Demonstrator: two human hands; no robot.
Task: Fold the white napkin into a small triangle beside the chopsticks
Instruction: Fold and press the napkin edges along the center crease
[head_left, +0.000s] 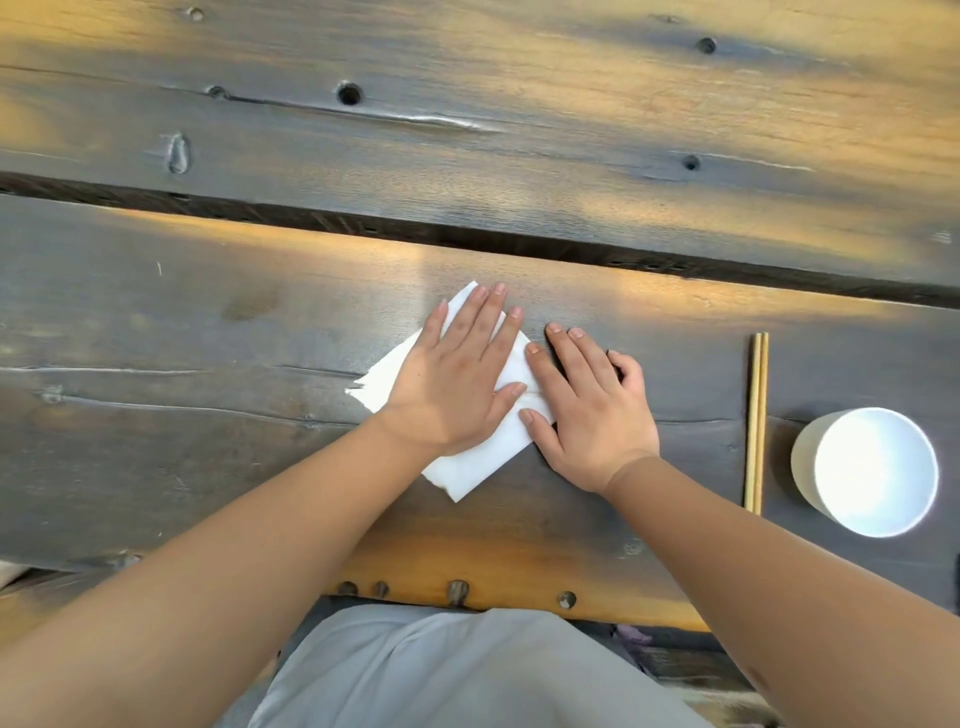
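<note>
A white napkin lies folded flat on the dark wooden table, turned like a diamond, with a frayed corner at its left. My left hand presses flat on its middle, fingers spread, covering most of it. My right hand rests at the napkin's right edge, thumb and forefinger on the paper, the other fingers on the wood. A pair of light wooden chopsticks lies side by side well to the right, pointing away from me.
A white paper cup stands just right of the chopsticks. A dark gap runs across the table between two planks beyond the napkin. The table's near edge has several knot holes; my grey-clothed lap shows below it.
</note>
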